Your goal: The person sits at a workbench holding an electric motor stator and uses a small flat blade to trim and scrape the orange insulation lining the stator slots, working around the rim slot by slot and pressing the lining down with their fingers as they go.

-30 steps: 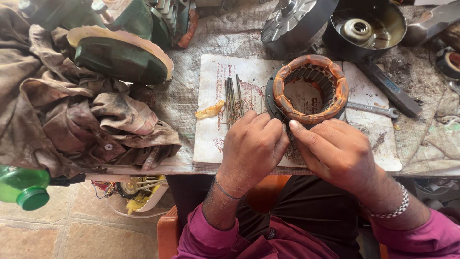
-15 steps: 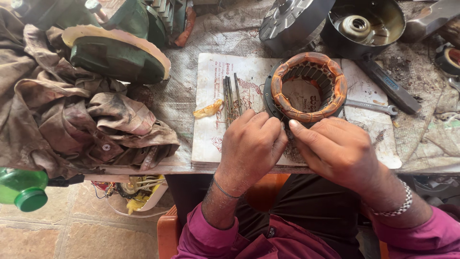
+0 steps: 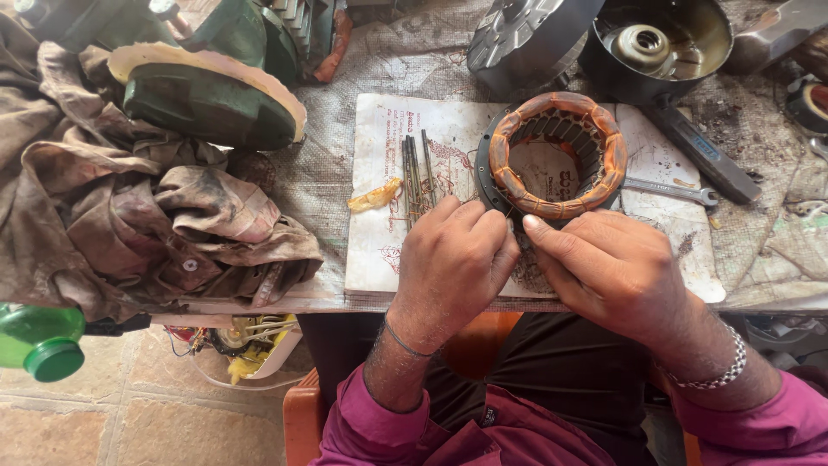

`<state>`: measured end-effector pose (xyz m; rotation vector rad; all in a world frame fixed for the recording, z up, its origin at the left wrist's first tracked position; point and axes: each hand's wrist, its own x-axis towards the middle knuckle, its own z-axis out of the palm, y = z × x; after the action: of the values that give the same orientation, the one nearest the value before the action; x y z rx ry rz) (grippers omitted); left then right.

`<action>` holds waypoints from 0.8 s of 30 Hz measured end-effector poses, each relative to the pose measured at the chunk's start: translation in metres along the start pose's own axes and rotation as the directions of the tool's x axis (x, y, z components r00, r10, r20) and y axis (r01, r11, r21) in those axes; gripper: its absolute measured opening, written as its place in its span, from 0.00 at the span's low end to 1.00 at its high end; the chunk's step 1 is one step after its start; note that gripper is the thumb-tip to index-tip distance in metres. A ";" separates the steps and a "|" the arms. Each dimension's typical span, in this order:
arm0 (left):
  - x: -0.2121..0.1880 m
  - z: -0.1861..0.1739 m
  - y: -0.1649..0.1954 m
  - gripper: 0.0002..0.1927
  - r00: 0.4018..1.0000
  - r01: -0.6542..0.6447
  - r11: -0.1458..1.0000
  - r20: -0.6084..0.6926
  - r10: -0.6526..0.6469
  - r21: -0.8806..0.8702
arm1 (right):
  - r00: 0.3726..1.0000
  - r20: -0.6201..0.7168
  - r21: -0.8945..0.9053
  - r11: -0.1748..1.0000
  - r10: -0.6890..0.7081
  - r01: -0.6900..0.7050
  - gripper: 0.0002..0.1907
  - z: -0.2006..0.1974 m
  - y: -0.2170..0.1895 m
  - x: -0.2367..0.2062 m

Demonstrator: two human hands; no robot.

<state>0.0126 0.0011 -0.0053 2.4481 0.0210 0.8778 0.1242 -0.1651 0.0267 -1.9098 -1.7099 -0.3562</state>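
A round motor stator with orange-wrapped copper windings lies on a printed paper sheet on the workbench. My left hand and my right hand meet at the stator's near rim, fingertips pinched together there. What they pinch is too small to make out, perhaps a wire end. Several thin dark rods and a scrap of yellow tape lie on the paper just left of the stator.
A heap of dirty rags covers the bench's left side under a green motor housing. Behind the stator stand a metal cover and a dark bowl-shaped housing. A spanner, a green bottle.
Both hands stay at the stator's near rim, with only slight finger shifts. The view has drifted a little.
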 end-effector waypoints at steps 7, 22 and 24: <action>-0.001 0.001 0.000 0.11 1.000 0.010 1.000 -0.009 -0.010 -0.009 | 1.000 0.006 -0.057 0.998 -0.017 0.018 0.20 0.002 -0.003 0.000; -0.002 -0.006 0.003 0.08 0.974 0.143 0.990 -0.180 -0.141 -0.005 | 0.979 -0.189 -0.020 0.997 -0.074 0.072 0.13 0.010 -0.003 -0.004; -0.002 -0.007 0.004 0.06 0.954 0.202 0.979 -0.222 -0.199 -0.012 | 0.969 -0.239 -0.027 0.998 -0.062 0.058 0.13 0.008 -0.005 -0.006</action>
<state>0.0061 0.0004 -0.0007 2.2958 0.3502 1.0554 0.1171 -0.1651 0.0177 -1.7515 -1.6106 -0.6034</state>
